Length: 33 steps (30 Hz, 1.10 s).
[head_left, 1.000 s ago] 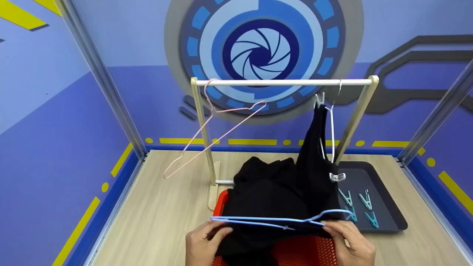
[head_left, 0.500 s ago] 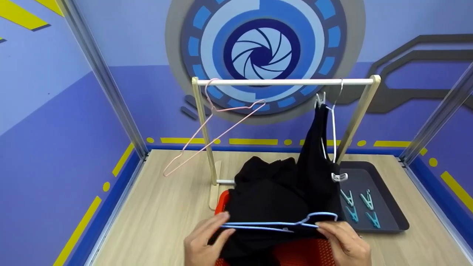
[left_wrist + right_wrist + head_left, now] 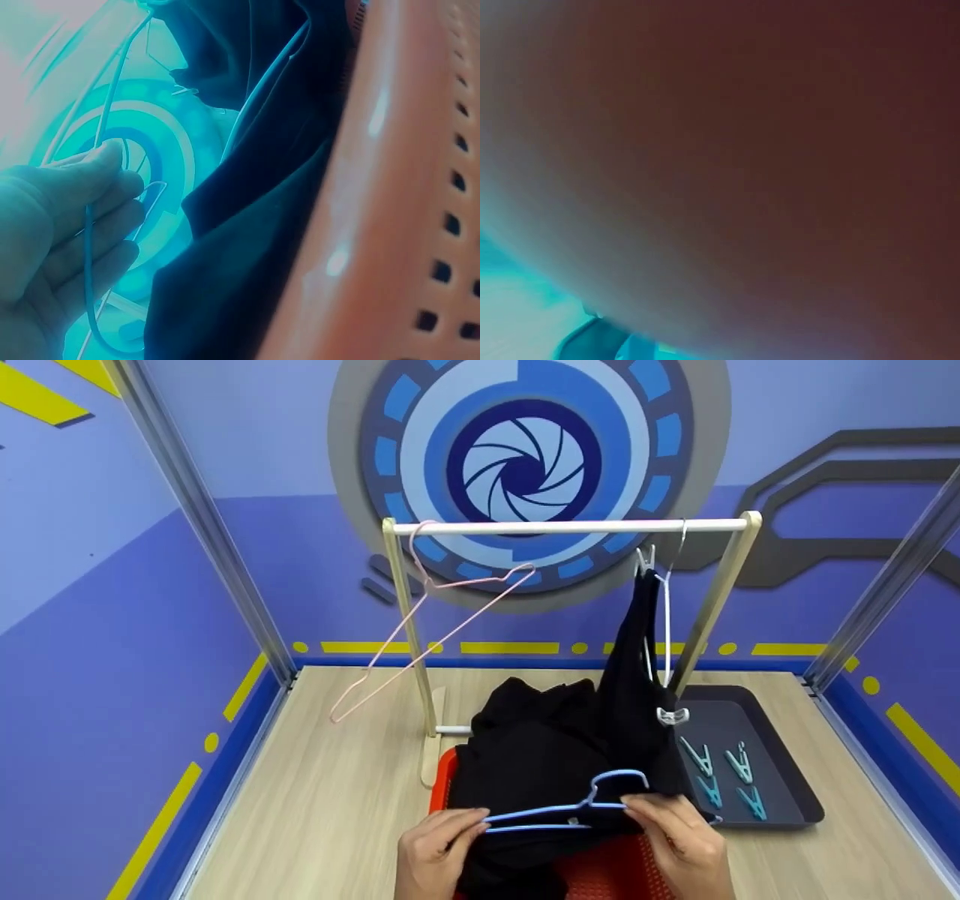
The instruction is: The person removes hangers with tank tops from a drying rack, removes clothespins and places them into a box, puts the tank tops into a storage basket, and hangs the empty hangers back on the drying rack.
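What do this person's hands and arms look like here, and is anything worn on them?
The left hand and right hand both look bare: no gloves, and no rings or markings that I can make out. The head view's lower edge cuts them off near the wrists, so no sleeve shows.

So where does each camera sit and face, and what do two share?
Head: on the head, facing forward and down at the rack, cloth and blue hanger; left grip and right grip show.
Left wrist: on that wrist, looking past the left grip at the cloth, basket along the image's right.
Right wrist: on that wrist; a blurred surface fills most of it, so aim and body part cannot be told.
Head and left wrist share the left grip, cloth and basket.
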Motion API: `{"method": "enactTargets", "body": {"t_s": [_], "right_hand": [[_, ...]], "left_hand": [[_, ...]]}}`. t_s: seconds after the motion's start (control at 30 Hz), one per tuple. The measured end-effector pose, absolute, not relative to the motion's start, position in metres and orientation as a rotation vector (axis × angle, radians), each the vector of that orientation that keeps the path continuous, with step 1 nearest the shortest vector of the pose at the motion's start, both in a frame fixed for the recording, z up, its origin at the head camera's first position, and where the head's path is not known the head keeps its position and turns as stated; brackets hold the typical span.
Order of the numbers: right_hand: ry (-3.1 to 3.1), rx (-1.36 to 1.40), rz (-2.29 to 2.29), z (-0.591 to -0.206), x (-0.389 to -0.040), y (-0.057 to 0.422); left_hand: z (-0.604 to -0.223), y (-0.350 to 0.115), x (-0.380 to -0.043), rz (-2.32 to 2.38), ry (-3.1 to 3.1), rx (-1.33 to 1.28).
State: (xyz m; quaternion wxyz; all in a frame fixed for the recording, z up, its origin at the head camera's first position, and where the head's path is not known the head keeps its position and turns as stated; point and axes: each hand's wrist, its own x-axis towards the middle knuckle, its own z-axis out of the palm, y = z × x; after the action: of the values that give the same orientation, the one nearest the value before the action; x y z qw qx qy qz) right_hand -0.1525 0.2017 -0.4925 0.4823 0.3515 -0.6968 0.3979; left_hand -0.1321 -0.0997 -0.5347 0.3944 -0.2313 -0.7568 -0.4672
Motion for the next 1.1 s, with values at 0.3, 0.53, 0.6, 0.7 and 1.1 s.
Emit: {"method": "enactTargets", "body": {"t_s": [0.3, 0.53, 0.6, 0.7, 1.1], "right_hand": [[-1.787, 0.808, 1.031, -0.493, -0.147, 0.216], [-1.889, 0.818, 1.038, -0.497, -0.141, 0.229], [-1.905, 0.830, 1.026, -0.497, -0.141, 0.232], [-1.914, 0.847, 1.014, -0.500, -0.143, 0.236], [-2.017, 0.831, 0.903, -0.522, -0.150, 0.250]], "left_hand": [[-0.536, -0.105, -0.135, -1.133, -1.855, -0.560], [-0.537, -0.109, -0.133, -1.173, -1.835, -0.547], [-0.537, -0.109, -0.132, -1.178, -1.836, -0.543], [-0.538, -0.110, -0.131, -1.175, -1.839, -0.541], [-0.543, -0.114, -0.136, -1.132, -1.770, -0.642]]}}
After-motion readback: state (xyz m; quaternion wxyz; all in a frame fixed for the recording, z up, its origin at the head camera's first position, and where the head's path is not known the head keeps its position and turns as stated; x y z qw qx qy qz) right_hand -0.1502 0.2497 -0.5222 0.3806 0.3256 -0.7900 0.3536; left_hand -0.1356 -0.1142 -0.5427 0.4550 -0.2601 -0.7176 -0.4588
